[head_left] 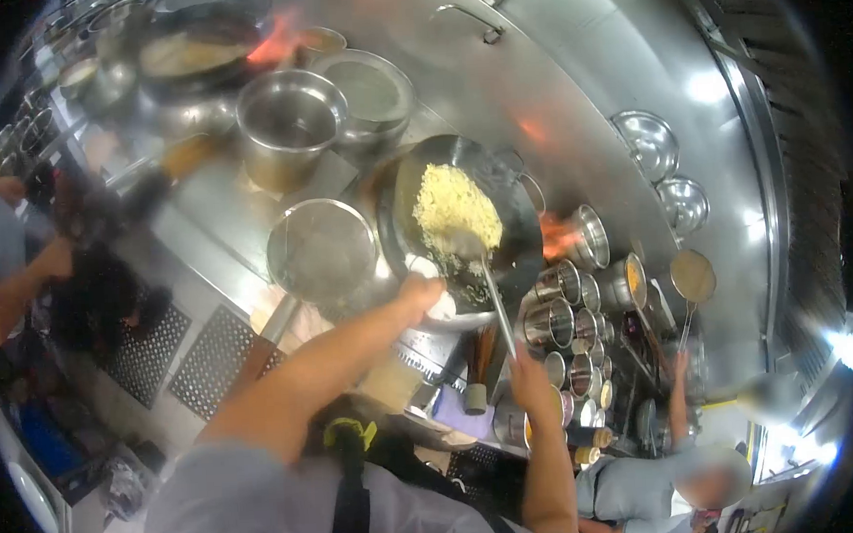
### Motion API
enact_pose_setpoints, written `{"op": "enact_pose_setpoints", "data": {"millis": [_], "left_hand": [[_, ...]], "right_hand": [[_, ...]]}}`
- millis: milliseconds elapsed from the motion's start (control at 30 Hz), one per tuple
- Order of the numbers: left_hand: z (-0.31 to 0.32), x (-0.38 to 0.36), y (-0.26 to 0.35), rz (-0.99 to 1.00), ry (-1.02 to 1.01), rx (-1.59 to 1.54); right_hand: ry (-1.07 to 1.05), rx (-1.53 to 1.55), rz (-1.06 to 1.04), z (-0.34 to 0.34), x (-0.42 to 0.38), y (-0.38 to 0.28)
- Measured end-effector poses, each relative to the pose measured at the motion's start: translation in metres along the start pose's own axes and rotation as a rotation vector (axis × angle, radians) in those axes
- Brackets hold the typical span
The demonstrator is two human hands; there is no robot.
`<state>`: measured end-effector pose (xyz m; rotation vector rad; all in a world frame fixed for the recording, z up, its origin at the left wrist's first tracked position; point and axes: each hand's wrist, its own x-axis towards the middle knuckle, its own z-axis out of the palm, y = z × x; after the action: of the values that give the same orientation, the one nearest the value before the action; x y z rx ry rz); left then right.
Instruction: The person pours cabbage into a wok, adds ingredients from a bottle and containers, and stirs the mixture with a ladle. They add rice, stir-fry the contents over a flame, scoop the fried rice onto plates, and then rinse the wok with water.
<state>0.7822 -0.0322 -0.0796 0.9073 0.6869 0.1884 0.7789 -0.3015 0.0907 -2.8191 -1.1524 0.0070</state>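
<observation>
A dark wok (521, 228) holds a mound of yellow fried rice (454, 202), with loose grains scattered toward its near side. My left hand (417, 298) is closed on a white cloth (441, 307) at the wok's near left rim. Fingers wrapped round its long metal handle, my right hand (531, 382) holds a ladle (498, 306). The ladle's head sits in the wok at the lower edge of the rice, partly hidden by grains.
Left of the wok are a round strainer (321, 248) and a deep steel pot (291, 114). Several metal containers (550, 323) stand to the right. Flames (560, 235) show beside the wok. A co-worker (641, 492) at lower right holds a skimmer (692, 277); another person's arm (22, 283) is at far left.
</observation>
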Motion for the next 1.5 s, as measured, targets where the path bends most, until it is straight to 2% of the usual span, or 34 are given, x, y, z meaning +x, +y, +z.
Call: {"op": "enact_pose_setpoints", "data": {"millis": [67, 133, 167, 233, 333, 367, 400, 433, 533, 567, 633, 767, 867, 900, 967, 1033, 1067, 1100, 1133, 1200, 1233, 1267, 1333, 1367, 1400, 1433, 1467, 1500], "left_hand": [[-0.002, -0.018, 0.024, -0.015, -0.006, 0.011], [-0.004, -0.028, 0.034, -0.009, -0.005, 0.072], [-0.003, -0.011, 0.018, -0.076, -0.023, 0.034], [-0.004, -0.033, 0.046, -0.131, -0.077, 0.009], [-0.006, -0.031, 0.034, -0.116, -0.113, -0.033], [-0.008, -0.027, 0.034, -0.096, -0.111, -0.036], [-0.008, -0.029, 0.036, -0.157, -0.068, -0.041], [-0.007, -0.025, 0.048, -0.128, -0.08, -0.072], [-0.007, -0.033, 0.041, -0.134, -0.101, -0.111], [-0.008, -0.028, 0.038, -0.141, -0.106, -0.102], [-0.008, -0.035, 0.043, -0.134, -0.142, -0.107], [-0.005, -0.045, 0.057, -0.172, -0.101, -0.115], [-0.007, 0.0, 0.028, -0.102, -0.106, -0.039], [-0.006, -0.002, 0.033, -0.178, -0.116, -0.078], [-0.005, -0.022, 0.03, -0.284, -0.157, -0.178], [-0.002, -0.075, 0.044, -0.358, -0.075, -0.327], [-0.006, -0.108, 0.064, -0.39, -0.183, -0.289], [0.001, -0.147, 0.093, -0.377, -0.151, -0.198], [0.001, -0.175, 0.116, -0.402, -0.234, -0.199], [0.008, -0.176, 0.123, -0.469, -0.203, -0.119], [0.01, -0.156, 0.118, -0.455, -0.232, -0.094], [0.012, -0.138, 0.108, -0.446, -0.176, -0.121], [-0.004, -0.113, 0.06, -0.311, -0.142, -0.129], [-0.027, -0.086, 0.009, -0.207, -0.275, -0.121], [-0.023, -0.118, 0.009, -0.263, -0.112, -0.054], [-0.042, -0.122, -0.014, -0.297, -0.204, -0.037], [-0.057, -0.132, -0.034, -0.412, -0.143, -0.163], [-0.05, -0.181, 0.008, -0.506, -0.1, -0.055]], "right_hand": [[-0.331, -0.21, 0.16, -0.056, -0.036, -0.029], [-0.243, -0.158, 0.137, -0.044, -0.034, 0.01], [-0.205, -0.122, 0.151, -0.033, -0.043, 0.023], [-0.145, 0.057, 0.199, -0.029, 0.001, 0.007], [-0.046, -0.022, 0.12, 0.009, 0.022, 0.015], [-0.127, -0.003, 0.179, -0.011, 0.007, -0.009], [-0.187, -0.034, 0.145, -0.042, -0.027, -0.04], [-0.229, -0.072, 0.102, -0.063, -0.04, -0.058], [-0.207, 0.076, 0.143, -0.044, -0.016, -0.054], [-0.09, 0.183, 0.08, -0.014, 0.004, -0.038], [-0.085, 0.168, 0.098, 0.013, 0.045, -0.04], [-0.163, 0.158, 0.158, 0.014, 0.011, -0.026], [-0.127, 0.178, 0.134, -0.015, -0.049, 0.004], [-0.101, 0.193, 0.136, -0.023, -0.064, 0.001], [-0.121, 0.158, 0.204, -0.053, -0.074, -0.02], [-0.136, 0.314, 0.207, -0.095, -0.106, -0.021], [-0.035, 0.245, -0.031, -0.123, -0.12, -0.019], [-0.313, 0.411, 0.214, -0.155, -0.124, -0.024], [-0.562, 0.498, 0.49, -0.187, -0.128, -0.029], [-0.566, 0.391, 0.34, -0.168, -0.106, -0.018], [-0.475, 0.297, 0.229, -0.151, -0.085, -0.018], [-0.374, 0.193, 0.116, -0.127, -0.062, -0.02], [-0.296, 0.211, 0.16, -0.074, -0.018, -0.015], [-0.149, 0.176, 0.176, -0.044, -0.002, -0.016], [-0.013, 0.134, 0.194, -0.026, 0.0, -0.017], [0.041, 0.13, 0.191, -0.026, -0.008, -0.019], [0.091, 0.131, 0.181, -0.024, -0.014, -0.022], [0.147, 0.132, 0.164, -0.027, -0.013, -0.023]]}}
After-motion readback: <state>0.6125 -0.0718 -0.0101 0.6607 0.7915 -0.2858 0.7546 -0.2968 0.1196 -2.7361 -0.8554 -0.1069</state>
